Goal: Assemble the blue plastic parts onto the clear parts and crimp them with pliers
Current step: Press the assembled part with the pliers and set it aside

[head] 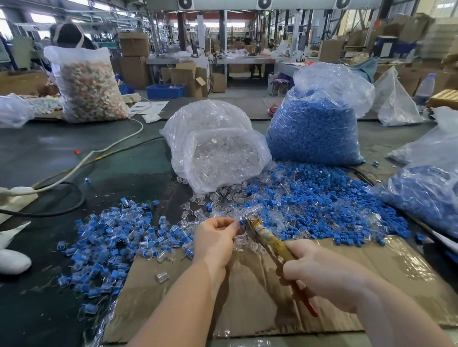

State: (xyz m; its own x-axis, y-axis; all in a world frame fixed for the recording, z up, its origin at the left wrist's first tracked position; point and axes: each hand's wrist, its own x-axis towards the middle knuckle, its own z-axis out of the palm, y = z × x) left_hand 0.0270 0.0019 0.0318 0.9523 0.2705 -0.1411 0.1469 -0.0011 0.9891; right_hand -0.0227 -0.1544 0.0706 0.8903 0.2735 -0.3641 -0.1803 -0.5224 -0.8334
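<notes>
Setting: a factory hall; a dark worktop with a flattened brown cardboard sheet under the hands.
Piece in work: a small blue-and-clear part, pinched in the curled fingertips of the left hand, right at the nose of the pliers.
Pliers: worn yellowish handles with a red tip, metal head touching the pinched part; the right hand grips the handles, fingers wrapped round them.
Left of the hands: a heap of assembled pieces, blue caps on clear bodies.
Beyond the hands: loose clear parts, small glossy cups; right of them, loose blue parts, matte and blocky.
Farther back: a crinkled bag of clear parts and a bag of blue parts, side by side.
</notes>
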